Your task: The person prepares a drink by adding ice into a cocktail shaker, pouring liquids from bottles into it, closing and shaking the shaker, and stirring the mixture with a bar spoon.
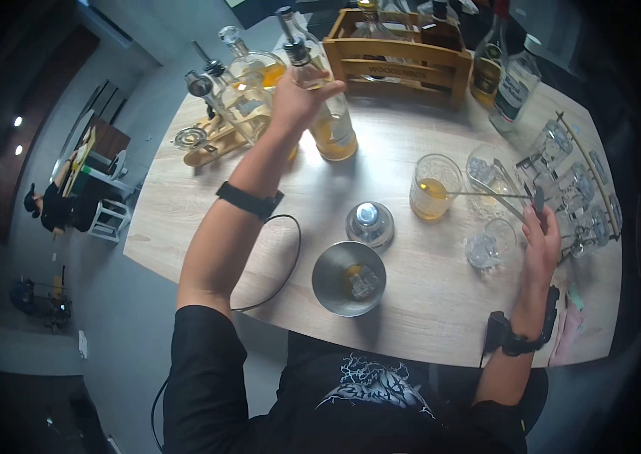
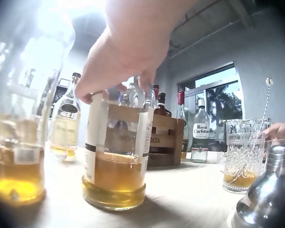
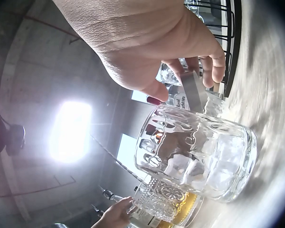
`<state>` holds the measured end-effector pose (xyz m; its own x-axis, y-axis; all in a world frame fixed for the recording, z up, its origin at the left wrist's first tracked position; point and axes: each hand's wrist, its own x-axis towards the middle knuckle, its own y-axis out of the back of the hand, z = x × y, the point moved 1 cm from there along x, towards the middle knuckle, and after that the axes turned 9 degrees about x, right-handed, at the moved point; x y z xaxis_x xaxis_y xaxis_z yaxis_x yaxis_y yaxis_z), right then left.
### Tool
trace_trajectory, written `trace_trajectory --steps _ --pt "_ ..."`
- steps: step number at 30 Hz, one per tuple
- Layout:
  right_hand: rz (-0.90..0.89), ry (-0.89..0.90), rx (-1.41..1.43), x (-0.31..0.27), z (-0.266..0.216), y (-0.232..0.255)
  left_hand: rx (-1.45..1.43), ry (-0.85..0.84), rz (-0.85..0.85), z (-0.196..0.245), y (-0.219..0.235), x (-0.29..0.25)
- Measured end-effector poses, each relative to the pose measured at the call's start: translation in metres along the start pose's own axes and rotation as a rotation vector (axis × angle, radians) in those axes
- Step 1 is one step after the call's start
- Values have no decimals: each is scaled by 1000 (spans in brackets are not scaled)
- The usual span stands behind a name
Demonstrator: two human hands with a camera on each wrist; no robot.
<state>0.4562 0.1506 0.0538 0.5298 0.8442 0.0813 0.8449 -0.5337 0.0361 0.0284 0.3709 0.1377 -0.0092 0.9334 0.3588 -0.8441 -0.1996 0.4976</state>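
Observation:
My left hand (image 1: 301, 98) grips the upper part of a glass bottle (image 1: 333, 140) with a pourer and amber liquid. In the left wrist view the bottle's base (image 2: 115, 197) is at the tabletop. My right hand (image 1: 541, 246) holds the end of metal ice tongs (image 1: 513, 206), whose arms reach over a glass of ice (image 1: 479, 198). A clear glass (image 3: 204, 156) with ice stands just below that hand. To its left is a patterned glass (image 1: 435, 189) with amber liquid and a bar spoon (image 1: 491, 194).
A metal shaker tin (image 1: 323, 293) with ice stands near the front edge, the shaker top (image 1: 370, 225) behind it. Several bottles (image 1: 248, 76) and a jigger (image 1: 199, 85) are at back left. A wooden crate (image 1: 396, 72) of bottles stands behind; a glass rack (image 1: 593, 178) stands right.

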Motion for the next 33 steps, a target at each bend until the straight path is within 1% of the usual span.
trace_trajectory --steps 2,3,6,8,9,10,11,12,13,14,15,16,17,18,19,20,21,22,24,26,27,28,29,30,32,33 --pt "-29 18 6 -1 -4 -2 12 29 -31 11 6 -9" --pt "-22 12 12 -4 -8 -4 49 18 -56 2 10 -6" --pt "-11 21 27 -7 -13 -8 72 85 -143 23 33 -28" --pt "3 9 53 -8 -15 -9 118 61 -142 28 49 -42" --pt "-3 19 42 -7 -15 -9 57 58 -154 33 59 -53" --pt "-11 29 31 -8 -17 -10 51 76 -135 45 70 -66" --pt "-12 27 24 -10 -20 -11 8 49 -130 51 81 -81" --pt "-10 23 19 -8 -18 -10 -5 82 -119 66 90 -100" --pt "-8 64 6 -7 -14 -9 -91 75 -138 78 96 -119" --pt "-8 106 -7 -7 -12 -10 -99 76 -156 92 103 -142" --pt "-11 103 -12 -7 -12 -10 -107 76 -172 101 108 -165" --pt "-11 121 -18 -7 -15 -10 -137 39 -224 101 115 -186" --pt "-12 139 -24 -9 -17 -10 -192 79 -213 108 113 -211" --pt "-16 139 -30 -11 -20 -12 -174 121 -229 120 110 -232" --pt "52 203 -14 -15 -25 -14 -185 165 -238 123 107 -255" --pt "120 268 2 -21 -32 -16 -215 163 -270 121 113 -257" --pt "293 422 -54 -32 -48 -15 -285 194 -373 114 106 -287" --pt "283 426 -62 -41 -50 -11 -274 162 -424 102 104 -300" --pt "328 766 97 -60 -56 -2 -245 185 -382 88 94 -321" --pt "-136 996 175 -89 -91 -18 -231 160 -334 81 85 -333" --pt "-289 876 212 -108 -100 -29 -226 129 -312 76 81 -338" --pt "-402 787 105 -121 -110 -47 -232 147 -310 70 76 -341" --pt "-509 696 -1 -132 -116 -62 -210 103 -315 65 71 -343" --pt "-617 572 -22 -135 -117 -74 -189 53 -319 59 66 -343" --pt "-736 594 -265 -129 -119 -94 -178 48 -312 45 57 -343" --pt "-736 589 -274 -123 -118 -102 -109 -32 -274 37 51 -342"
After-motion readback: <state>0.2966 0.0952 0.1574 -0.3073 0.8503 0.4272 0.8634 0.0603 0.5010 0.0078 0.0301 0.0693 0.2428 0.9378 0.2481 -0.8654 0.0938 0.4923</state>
